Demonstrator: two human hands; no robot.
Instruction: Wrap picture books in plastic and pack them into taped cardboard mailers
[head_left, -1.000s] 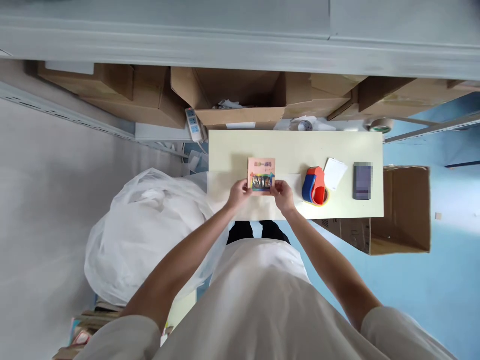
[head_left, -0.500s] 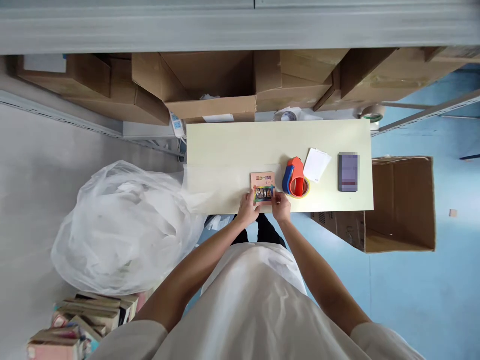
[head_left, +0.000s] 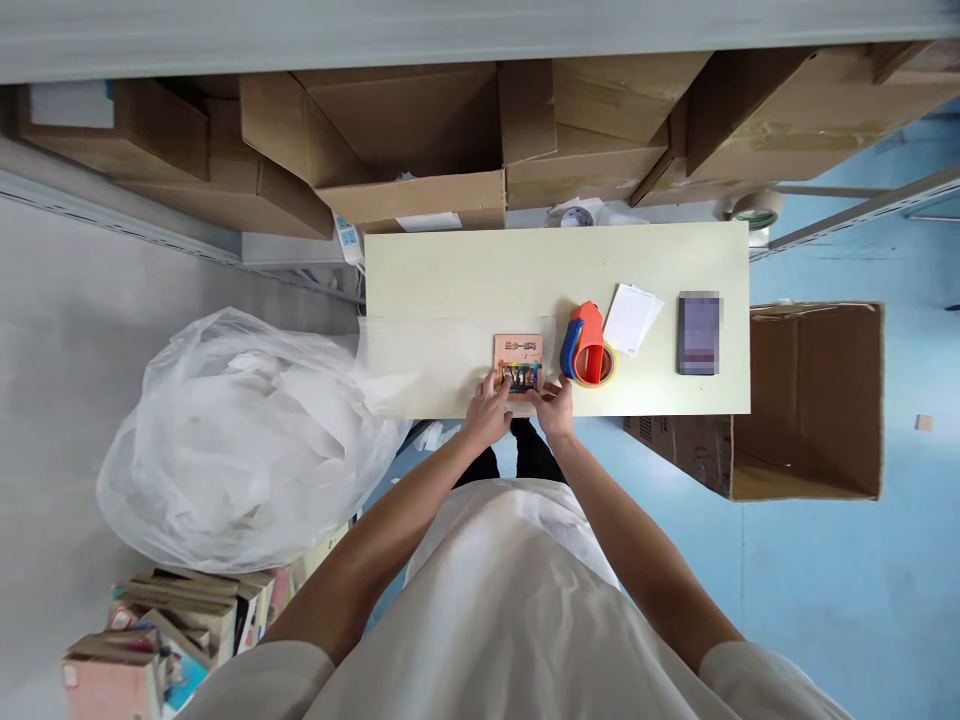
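Observation:
A small pink book with a colourful picture on its cover lies flat near the table's front edge. Under and beside it stretches a sheet of clear plastic film. My left hand is at the book's lower left corner, fingers apart, with a fingertip on the cover. On the other side my right hand touches the lower right corner with its thumb, its other fingers spread away. Just beyond that hand stands a red and blue tape dispenser with a yellow-edged roll.
White cards and a dark phone lie on the pale table. Cardboard boxes line the shelf behind. A bag of white plastic and stacked books are at left; an open carton is at right.
Both hands have loosened from the book's sides; the left fingers now rest on its lower left and the right thumb at its lower right. The view has shifted slightly.

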